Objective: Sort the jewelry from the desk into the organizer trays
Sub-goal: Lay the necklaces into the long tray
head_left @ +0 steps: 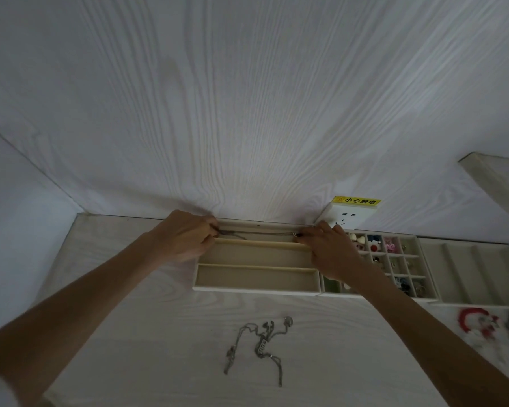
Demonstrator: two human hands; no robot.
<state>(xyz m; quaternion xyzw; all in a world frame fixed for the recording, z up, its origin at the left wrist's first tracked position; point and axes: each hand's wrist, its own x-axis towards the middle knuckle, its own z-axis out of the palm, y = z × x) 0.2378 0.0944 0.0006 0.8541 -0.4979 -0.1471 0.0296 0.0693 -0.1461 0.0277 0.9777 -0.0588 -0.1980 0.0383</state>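
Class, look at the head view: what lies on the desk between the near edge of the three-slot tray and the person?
In the head view, a tangle of silver chains lies loose on the desk, nearer than the three-slot tray and between the forearms.

Left hand (185, 236): it pinches the left end of a thin chain (259, 232) over the far slot of the long tray.
Right hand (329, 248): it pinches the right end of the same chain, which is stretched straight between the two hands.
Long tray (256, 290): cream colour, three long slots side by side, standing against the wall.
Grid tray (423, 295): just to the right, touching the long tray; small pieces lie in its square cells.
Ridged tray (479, 268): further right.
Desk (130, 333): tangled silver chains (259, 345) lie near the front; a red bracelet (473, 320) lies at the right.
Wall: a socket (347, 215) with a yellow label.
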